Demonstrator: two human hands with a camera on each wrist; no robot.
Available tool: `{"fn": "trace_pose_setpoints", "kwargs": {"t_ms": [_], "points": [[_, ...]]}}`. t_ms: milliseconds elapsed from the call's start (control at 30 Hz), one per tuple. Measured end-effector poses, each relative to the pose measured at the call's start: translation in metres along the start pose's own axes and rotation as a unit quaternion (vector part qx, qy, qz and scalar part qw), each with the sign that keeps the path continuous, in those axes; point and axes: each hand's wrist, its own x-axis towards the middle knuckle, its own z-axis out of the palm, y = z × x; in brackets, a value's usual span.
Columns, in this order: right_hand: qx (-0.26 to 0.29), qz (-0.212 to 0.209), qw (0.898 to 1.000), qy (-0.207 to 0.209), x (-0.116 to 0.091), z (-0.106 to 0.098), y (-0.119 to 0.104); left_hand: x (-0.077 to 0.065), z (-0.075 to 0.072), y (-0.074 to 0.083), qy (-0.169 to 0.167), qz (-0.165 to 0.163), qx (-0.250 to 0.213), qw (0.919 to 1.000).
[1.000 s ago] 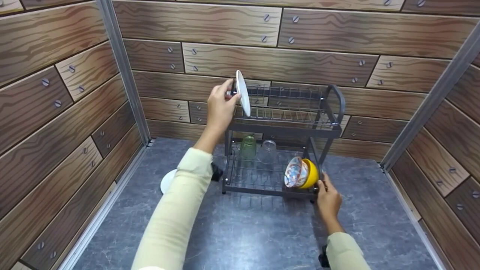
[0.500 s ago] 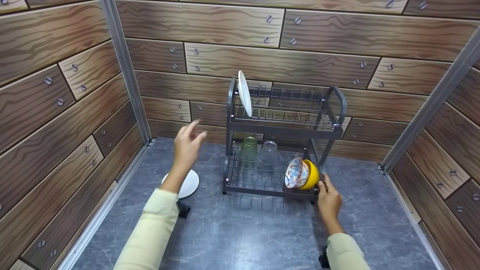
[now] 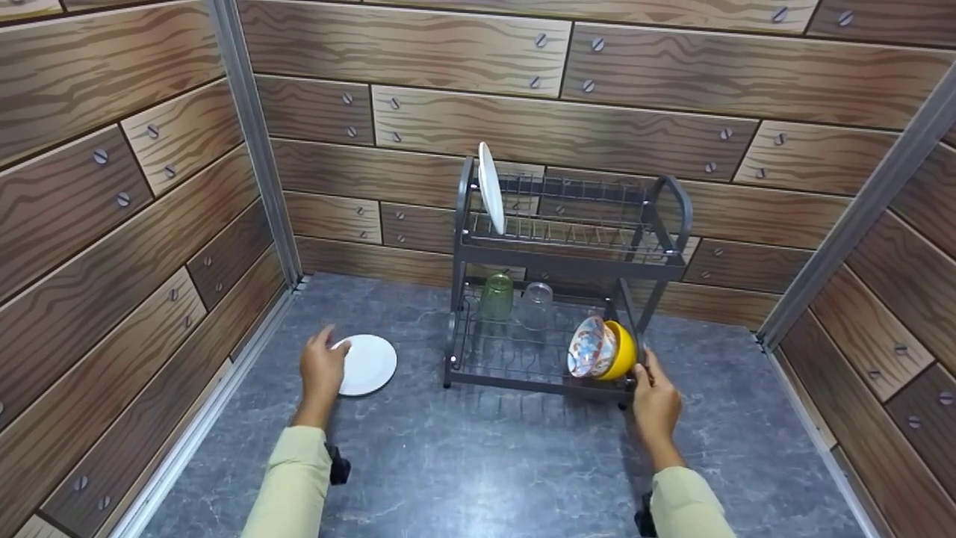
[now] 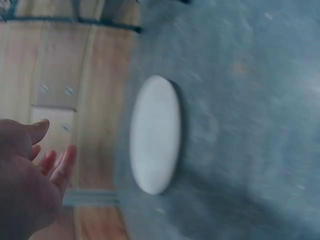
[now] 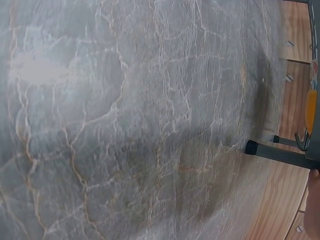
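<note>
My left hand [image 3: 321, 370] is at the left side of a white plate [image 3: 367, 365] that lies flat on the grey surface. In the left wrist view its fingers [image 4: 63, 167] are loosely bent, hold nothing, and are apart from the plate. My right hand [image 3: 657, 397] grips the front right side of a dark two-tier dish rack [image 3: 567, 260]; only a bit of that hand shows in the right wrist view. Another white plate [image 3: 491, 188] stands on edge in the left end of the upper tier.
On the lower tier are a green glass [image 3: 497, 297], a clear glass [image 3: 536, 305], a patterned bowl [image 3: 591, 347] and a yellow bowl [image 3: 621, 351], both tilted at the right end. Wood-patterned walls [image 3: 418, 119] enclose the grey marbled surface [image 3: 478, 456].
My left hand has let go of the plate in the upper tier, which stands there by itself. It has come down and left to the flat plate. The right hand keeps its place.
</note>
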Motion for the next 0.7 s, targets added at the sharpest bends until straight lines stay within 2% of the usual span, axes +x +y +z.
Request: {"fn": "trace_pose_setpoints", "kwargs": {"t_ms": [233,333,433,567,700], "points": [[-0.007,-0.001,1.0,0.001,0.001,0.0,0.0,-0.01,0.0,-0.046,-0.008,-0.065,0.009,0.9978],[-0.01,0.0,1.0,-0.001,0.001,0.0,0.0,-0.012,0.002,-0.06,-0.004,-0.089,0.006,0.996],[-0.008,0.005,1.0,-0.005,0.001,0.0,0.001,-0.014,0.005,-0.067,-0.005,-0.107,0.003,0.9943],[-0.006,0.011,1.0,-0.005,0.001,-0.001,0.001,-0.016,0.012,-0.069,-0.01,-0.127,0.017,0.9917],[-0.007,0.01,1.0,-0.006,0.0,-0.001,0.001,-0.019,0.019,-0.071,0.002,-0.14,0.015,0.99]]}}
